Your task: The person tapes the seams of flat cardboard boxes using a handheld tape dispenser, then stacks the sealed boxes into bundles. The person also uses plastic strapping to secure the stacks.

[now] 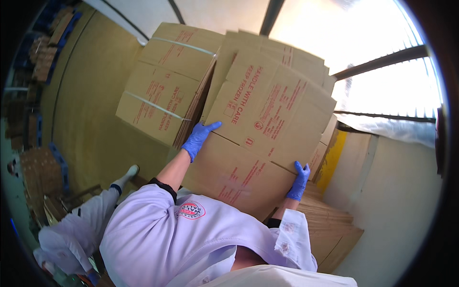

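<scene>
In the head view both my hands wear blue gloves and grip a large flattened cardboard box with red print. My left hand is closed on its left side, thumb lying on top, with the other fingers partly hidden. My right hand holds the right edge lower down. More flat cardboard sheets lie behind the held one. Left of them is a strapped bundle of flat boxes with pale bands round it.
A co-worker in white is at the lower left. Pallets with stacked cartons line the far left beyond a greenish floor. More flat cardboard is stacked at my right beside a pale wall. Bright windows are ahead.
</scene>
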The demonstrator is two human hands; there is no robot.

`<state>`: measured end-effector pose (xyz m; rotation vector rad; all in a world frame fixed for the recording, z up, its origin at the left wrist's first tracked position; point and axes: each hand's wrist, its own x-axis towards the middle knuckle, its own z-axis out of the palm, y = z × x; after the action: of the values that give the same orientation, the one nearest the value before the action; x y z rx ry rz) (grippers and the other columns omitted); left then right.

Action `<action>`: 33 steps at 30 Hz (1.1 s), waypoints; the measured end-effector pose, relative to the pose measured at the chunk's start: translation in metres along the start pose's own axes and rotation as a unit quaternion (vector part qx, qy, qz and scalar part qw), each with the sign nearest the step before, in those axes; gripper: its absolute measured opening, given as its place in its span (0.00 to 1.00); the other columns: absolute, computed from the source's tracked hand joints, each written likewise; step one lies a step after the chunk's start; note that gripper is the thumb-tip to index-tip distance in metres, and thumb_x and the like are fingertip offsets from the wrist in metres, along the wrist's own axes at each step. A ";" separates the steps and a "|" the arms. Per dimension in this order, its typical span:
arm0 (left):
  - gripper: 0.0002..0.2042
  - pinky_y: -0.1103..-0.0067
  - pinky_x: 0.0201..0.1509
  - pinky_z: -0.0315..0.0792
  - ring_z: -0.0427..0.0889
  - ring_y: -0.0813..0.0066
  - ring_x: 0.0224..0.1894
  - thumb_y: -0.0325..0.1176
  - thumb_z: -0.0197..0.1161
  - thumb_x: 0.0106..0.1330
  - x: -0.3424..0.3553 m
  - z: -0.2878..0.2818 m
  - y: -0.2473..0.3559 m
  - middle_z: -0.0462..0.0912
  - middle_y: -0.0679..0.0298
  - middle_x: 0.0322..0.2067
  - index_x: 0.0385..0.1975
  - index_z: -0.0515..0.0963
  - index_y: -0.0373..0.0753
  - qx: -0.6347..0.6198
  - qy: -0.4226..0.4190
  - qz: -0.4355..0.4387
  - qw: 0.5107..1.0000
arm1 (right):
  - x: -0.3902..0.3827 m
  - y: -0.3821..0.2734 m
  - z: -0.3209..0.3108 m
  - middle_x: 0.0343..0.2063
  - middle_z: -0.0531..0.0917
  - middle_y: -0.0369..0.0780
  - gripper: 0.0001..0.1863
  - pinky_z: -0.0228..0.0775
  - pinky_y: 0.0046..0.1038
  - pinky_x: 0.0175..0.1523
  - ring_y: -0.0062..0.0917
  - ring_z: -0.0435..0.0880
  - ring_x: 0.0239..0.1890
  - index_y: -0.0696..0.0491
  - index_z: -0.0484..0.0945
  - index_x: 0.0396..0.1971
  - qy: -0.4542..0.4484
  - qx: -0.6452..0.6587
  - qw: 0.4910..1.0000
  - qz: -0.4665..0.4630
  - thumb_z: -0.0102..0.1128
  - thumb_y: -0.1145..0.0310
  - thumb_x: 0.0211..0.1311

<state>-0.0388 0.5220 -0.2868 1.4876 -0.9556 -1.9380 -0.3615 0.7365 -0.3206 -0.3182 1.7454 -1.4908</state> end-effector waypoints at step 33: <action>0.23 0.71 0.56 0.61 0.68 0.69 0.50 0.35 0.57 0.56 0.041 -0.038 0.057 0.69 0.59 0.49 0.50 0.65 0.33 0.039 -0.191 0.248 0.949 | -0.054 -0.012 0.053 0.33 0.75 0.36 0.22 0.64 0.28 0.46 0.26 0.72 0.38 0.57 0.71 0.41 0.183 0.085 0.947 -0.248 0.58 0.72 0.40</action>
<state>-0.0141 0.4469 -0.2725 0.7997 -1.4286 -1.8429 -0.2922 0.7304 -0.2872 -0.4349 1.8893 -2.1645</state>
